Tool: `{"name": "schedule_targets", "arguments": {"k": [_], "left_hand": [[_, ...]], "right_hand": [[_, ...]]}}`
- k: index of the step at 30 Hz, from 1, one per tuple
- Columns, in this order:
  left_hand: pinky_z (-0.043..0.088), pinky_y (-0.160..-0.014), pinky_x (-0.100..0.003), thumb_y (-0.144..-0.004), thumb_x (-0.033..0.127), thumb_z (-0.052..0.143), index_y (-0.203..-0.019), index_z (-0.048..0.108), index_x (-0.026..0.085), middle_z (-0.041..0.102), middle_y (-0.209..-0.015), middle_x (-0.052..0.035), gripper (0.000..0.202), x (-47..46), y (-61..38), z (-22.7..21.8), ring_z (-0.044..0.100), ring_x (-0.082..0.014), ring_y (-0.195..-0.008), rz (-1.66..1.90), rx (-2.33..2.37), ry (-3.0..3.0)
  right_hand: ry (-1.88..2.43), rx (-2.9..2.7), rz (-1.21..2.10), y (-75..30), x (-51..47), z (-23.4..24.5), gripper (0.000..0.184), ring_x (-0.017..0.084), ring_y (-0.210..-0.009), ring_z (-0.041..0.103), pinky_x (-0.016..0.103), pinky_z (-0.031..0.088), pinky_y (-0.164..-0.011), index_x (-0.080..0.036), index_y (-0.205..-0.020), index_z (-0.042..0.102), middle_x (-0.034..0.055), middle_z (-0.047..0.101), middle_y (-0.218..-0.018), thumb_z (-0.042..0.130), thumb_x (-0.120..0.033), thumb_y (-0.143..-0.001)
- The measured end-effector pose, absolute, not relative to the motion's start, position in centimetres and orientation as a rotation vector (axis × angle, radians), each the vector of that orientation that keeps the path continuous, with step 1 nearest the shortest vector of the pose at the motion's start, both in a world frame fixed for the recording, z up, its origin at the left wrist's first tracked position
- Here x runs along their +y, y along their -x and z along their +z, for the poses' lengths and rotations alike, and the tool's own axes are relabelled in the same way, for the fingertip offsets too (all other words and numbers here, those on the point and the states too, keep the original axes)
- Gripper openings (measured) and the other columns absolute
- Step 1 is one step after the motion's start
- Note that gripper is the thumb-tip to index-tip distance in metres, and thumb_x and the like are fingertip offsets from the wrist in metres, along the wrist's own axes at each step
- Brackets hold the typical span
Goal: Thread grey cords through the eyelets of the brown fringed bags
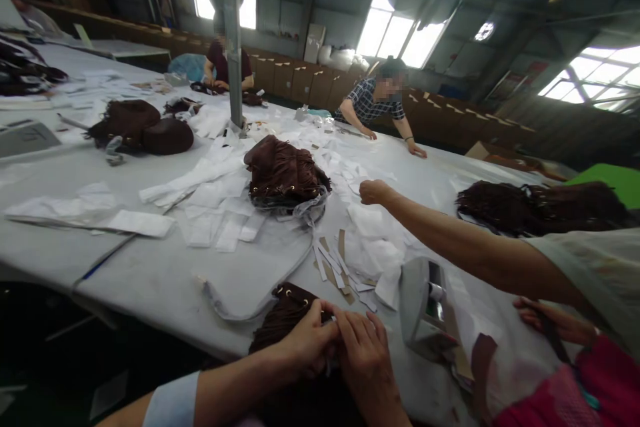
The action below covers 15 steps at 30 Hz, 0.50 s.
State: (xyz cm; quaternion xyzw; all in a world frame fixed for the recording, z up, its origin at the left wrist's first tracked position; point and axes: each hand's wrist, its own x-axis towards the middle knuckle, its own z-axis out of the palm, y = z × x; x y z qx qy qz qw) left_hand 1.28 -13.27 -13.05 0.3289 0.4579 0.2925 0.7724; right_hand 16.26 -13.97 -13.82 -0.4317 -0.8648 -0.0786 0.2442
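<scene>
A dark brown fringed bag (280, 317) with gold eyelets lies at the near table edge, its lower part in shadow. My left hand (311, 343) is closed at its eyelet edge, thumb and fingers pinched together. Against it, my right hand (366, 350) is also closed, fingers bent over the same edge. A small whitish bit shows between the hands; what it is I cannot make out. From the bag side, a plastic-wrapped strap (225, 310) curves over the table. Another brown fringed bag (285, 173) sits farther up, beyond my hands.
White paper sheets (230, 230) and narrow strips (333, 263) litter the table (165, 280). A grey tape-dispenser-like machine (425, 313) stands right of my hands. A co-worker's arm (450, 240) reaches in; another person's hand (555, 320) is below it. A metal post (233, 47) rises behind.
</scene>
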Motion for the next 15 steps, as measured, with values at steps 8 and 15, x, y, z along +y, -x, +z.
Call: {"name": "schedule_targets", "arguments": {"k": [8,15], "left_hand": [[0.027,-0.033,-0.013,-0.072,0.04,0.068,-0.127,0.029,0.03,0.055,-0.075,0.0054,0.068,-12.8,1.7,-12.7,0.038,-0.0018,-0.031,0.533,0.793,-0.58],[0.046,-0.044,-0.02,-0.076,0.056,0.061,-0.105,0.05,0.016,0.06,-0.083,-0.0043,0.051,-16.7,9.6,-16.6,0.06,-0.0101,-0.05,0.906,1.172,-0.422]], "right_hand": [[1.143,-2.586,-0.197,-15.8,-12.0,-15.8,0.042,0.021,-0.069,0.058,0.033,0.046,-0.066,-0.017,-0.122,0.053,0.0058,0.062,-0.079,0.043,-0.008,-0.083],[1.455,-2.304,-0.175,-17.3,-9.0,-17.0,0.043,0.025,-0.087,0.064,0.034,0.05,-0.074,-0.014,-0.131,0.043,0.013,0.065,-0.105,0.033,-0.017,-0.089]]}}
